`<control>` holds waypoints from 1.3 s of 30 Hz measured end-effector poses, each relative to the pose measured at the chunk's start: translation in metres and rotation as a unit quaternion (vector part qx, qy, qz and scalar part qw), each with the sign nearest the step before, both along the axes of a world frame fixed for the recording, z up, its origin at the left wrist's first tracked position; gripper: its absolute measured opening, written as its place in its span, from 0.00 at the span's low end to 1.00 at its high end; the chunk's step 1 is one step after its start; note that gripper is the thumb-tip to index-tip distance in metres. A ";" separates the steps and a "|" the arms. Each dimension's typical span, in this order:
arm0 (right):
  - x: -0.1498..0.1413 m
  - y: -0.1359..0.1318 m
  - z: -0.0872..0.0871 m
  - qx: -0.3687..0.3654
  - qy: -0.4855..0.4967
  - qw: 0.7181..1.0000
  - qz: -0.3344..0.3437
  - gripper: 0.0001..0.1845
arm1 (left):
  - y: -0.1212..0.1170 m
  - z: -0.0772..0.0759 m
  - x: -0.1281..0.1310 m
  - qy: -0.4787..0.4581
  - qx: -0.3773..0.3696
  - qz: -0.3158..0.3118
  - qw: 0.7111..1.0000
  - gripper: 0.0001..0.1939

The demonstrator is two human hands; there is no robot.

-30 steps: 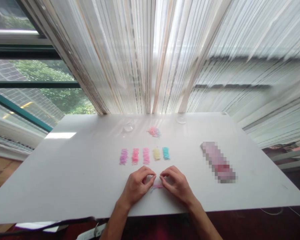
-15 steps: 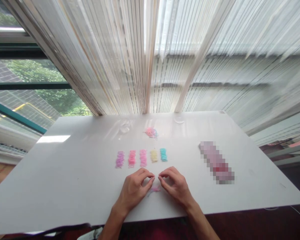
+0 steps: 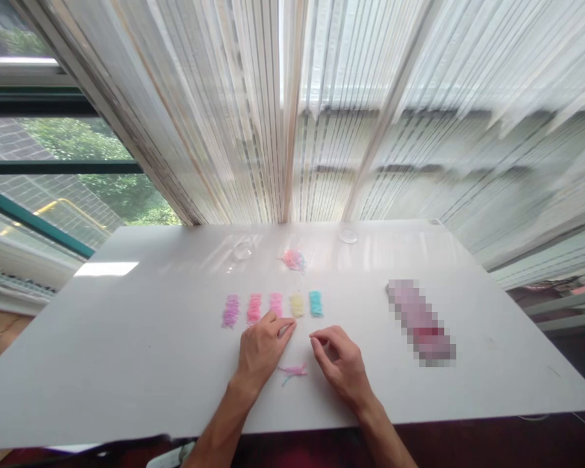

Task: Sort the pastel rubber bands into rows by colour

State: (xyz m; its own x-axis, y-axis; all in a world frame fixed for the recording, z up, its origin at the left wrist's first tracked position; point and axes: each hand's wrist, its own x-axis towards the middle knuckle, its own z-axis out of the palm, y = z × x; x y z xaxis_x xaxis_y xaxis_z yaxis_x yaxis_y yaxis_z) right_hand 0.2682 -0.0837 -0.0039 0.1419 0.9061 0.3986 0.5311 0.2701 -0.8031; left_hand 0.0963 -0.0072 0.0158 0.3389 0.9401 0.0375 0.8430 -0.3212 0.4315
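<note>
Small thin bands that look like rubber bands lie in a row of stacks on the white table: a purple stack, a coral-pink stack, a pink stack, a yellow stack and a turquoise stack. My left hand pinches at the near end of the yellow stack, partly covering the pink one; anything in its fingertips is too small to name. To its right, my right hand also holds a closed pinch, its contents unclear. Several loose bands lie between my wrists.
Behind the row sits a mixed pile of bands. Two clear round dishes, a left one and a right one, stand near the back edge. A pixelated pinkish oblong lies at right. Striped curtains hang behind the table.
My left hand has moved forward, away from my right hand, to the near end of the yellow stack. The loose bands now show fully. My right hand has barely moved.
</note>
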 end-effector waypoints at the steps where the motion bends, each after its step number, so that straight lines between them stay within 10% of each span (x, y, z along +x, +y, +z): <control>1: 0.000 0.000 0.000 -0.001 0.000 1.000 0.001 0.05 | 0.000 0.001 0.000 0.008 -0.002 0.005 1.000 0.07; 18: -0.001 -0.002 0.000 -0.006 -0.003 1.000 0.004 0.06 | -0.003 -0.001 -0.012 -0.065 0.087 -0.022 0.994 0.09; 25: 0.000 -0.002 0.001 -0.006 -0.015 0.999 0.032 0.06 | -0.018 0.016 -0.050 -0.116 -0.043 -0.164 0.979 0.09; 39: -0.005 -0.007 0.001 0.007 -0.142 0.980 0.141 0.06 | -0.026 0.016 -0.052 -0.148 -0.069 -0.187 0.969 0.07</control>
State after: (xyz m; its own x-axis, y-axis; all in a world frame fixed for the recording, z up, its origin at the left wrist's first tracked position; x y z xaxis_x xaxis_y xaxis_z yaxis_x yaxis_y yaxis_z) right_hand 0.2632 -0.0910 -0.0025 -0.2324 0.8873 0.3984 0.6351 0.4486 -0.6288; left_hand 0.0440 -0.0330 0.0315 0.6501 0.7569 0.0668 0.5125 -0.5018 0.6968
